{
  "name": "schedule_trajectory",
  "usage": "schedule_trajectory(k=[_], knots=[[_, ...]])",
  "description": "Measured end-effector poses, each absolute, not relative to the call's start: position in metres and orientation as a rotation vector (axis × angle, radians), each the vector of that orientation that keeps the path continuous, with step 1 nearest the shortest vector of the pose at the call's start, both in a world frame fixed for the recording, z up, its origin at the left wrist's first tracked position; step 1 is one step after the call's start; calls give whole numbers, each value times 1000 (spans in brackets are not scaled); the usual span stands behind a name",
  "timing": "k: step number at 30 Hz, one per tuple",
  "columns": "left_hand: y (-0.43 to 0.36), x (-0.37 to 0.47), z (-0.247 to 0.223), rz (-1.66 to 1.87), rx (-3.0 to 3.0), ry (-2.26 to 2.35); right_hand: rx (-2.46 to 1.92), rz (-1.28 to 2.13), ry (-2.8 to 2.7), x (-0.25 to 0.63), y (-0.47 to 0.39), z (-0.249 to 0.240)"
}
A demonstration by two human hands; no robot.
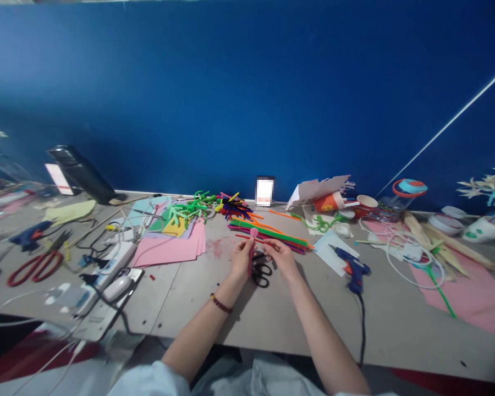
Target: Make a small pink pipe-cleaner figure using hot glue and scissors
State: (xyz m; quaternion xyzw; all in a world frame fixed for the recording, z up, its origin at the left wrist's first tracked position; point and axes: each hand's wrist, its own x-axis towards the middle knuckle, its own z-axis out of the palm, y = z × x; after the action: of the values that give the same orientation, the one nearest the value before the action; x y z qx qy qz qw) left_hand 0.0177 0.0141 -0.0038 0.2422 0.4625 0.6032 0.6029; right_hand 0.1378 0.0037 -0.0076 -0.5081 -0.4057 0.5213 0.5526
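My left hand (241, 257) is closed on a pink pipe cleaner (251, 258), which stands nearly upright with a small pink rounded end (253, 233) at its top. A thin red pipe cleaner (243, 237) runs crosswise just behind that end, towards my right hand (279, 256). The right fingers are pinched together near it; what they grip is too small to tell. Below and between my hands, black-handled scissors (261, 275) lie on the grey table (214, 308). Just beyond my hands is a bundle of green, purple and orange pipe cleaners (272, 233).
A blue glue gun (355, 270) lies at right on pale blue paper (334, 250), its cord crossing the front edge. Pink paper sheets (169, 248), a power strip (111, 269) and red-handled scissors (35, 268) occupy the left. A phone (265, 191) leans against the blue partition (247, 93).
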Motion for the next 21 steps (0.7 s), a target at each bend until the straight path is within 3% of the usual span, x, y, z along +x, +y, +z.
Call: schedule_trajectory(k=[14,21], knots=[[9,24,-1,1371,636,1003,-1325,921,-1156,141,0,-6],[12,21,-3,1366,555,1038,-1266,1019,-977,141,5,-11]])
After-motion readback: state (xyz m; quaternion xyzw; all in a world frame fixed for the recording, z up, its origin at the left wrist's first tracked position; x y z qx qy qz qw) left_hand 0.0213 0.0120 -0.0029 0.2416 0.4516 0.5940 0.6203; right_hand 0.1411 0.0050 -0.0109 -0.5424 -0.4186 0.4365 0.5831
